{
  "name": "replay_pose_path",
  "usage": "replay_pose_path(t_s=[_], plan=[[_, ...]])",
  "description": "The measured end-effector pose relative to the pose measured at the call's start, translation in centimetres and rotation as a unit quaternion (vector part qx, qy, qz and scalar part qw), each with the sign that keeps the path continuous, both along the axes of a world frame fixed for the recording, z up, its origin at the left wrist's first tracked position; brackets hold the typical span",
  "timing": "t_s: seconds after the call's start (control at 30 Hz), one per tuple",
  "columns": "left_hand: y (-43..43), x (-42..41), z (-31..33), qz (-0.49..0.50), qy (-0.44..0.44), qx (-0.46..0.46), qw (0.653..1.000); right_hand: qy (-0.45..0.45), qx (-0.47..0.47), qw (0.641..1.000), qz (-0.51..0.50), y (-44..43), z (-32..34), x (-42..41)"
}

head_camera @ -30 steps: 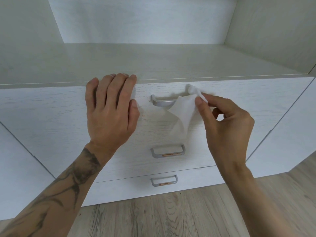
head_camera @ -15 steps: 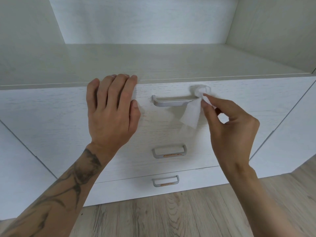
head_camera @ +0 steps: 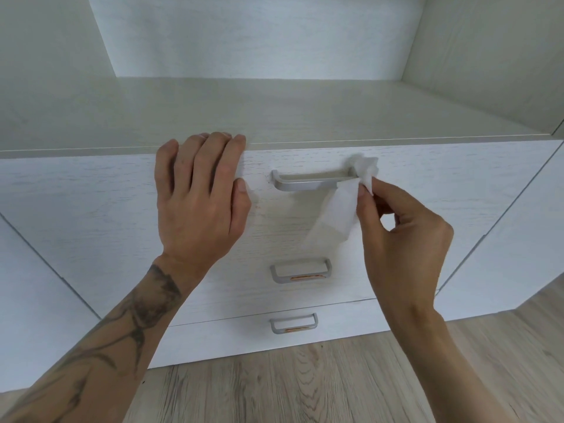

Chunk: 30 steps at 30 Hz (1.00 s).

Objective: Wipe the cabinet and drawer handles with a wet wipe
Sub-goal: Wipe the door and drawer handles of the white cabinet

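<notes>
Step in hand: wiping the top drawer handle (head_camera: 311,185), at its right end. My right hand (head_camera: 403,239) pinched the wet wipe (head_camera: 343,209) between thumb and forefinger, other fingers curled in. The wipe was bunched round the handle's right post and touching it, with a loose tail hanging against the drawer front (head_camera: 442,190). The hand sat just right of and below that end. As far as I could see, skin wasn't on the metal.

Left hand (head_camera: 198,203) lay flat on the drawer front just left of the handle, fingers straight, tips at the top edge, holding nothing. I read it as bracing the drawer.

The bar's middle and left post had no wipe on them. Couldn't tell if this pass was ending or mid-way. Middle handle (head_camera: 300,271) and bottom handle (head_camera: 293,323) sat below, well apart from both hands.

Next move, my call: free the wipe from the post, gather the tail so it doesn't drag, then go down to the middle handle.
</notes>
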<state>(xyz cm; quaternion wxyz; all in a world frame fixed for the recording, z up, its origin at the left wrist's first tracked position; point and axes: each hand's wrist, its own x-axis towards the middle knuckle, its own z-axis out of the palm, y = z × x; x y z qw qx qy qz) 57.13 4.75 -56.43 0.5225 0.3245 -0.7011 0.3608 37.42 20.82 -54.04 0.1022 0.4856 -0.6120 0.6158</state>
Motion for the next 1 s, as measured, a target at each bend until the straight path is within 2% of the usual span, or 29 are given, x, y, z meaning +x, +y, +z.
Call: replay_pose_path(t_s=[0.1,0.13,0.27,0.47,0.63,0.73,0.87,1.0], plan=[[0.0,0.0,0.0,-0.004,0.000,-0.002,1.000,0.123,-0.041,0.990,-0.059,0.3,0.0,0.7],[-0.1,0.0,0.0,-0.006,-0.001,-0.002,1.000,0.140,-0.048,0.987,-0.070,0.2,0.0,0.4],[0.0,-0.1,0.0,-0.011,0.002,-0.002,1.000,0.127,-0.037,0.990,-0.047,-0.4,0.3,-0.5],[0.1,-0.1,-0.1,-0.007,0.000,-0.001,1.000,0.191,-0.051,0.977,-0.077,-1.7,0.2,1.1],[0.0,-0.1,0.0,-0.002,0.001,-0.007,1.000,0.263,-0.071,0.960,-0.060,-2.8,0.4,2.8],[0.0,0.0,0.0,-0.006,-0.002,-0.003,1.000,0.292,-0.083,0.950,-0.070,-2.8,0.4,1.6],[0.1,0.0,0.0,-0.005,-0.003,0.001,1.000,0.288,-0.086,0.950,-0.082,-2.0,-0.1,-2.2],[0.3,0.0,0.3,-0.010,-0.004,0.004,1.000,0.218,-0.080,0.968,-0.096,-1.2,-1.5,-4.6]])
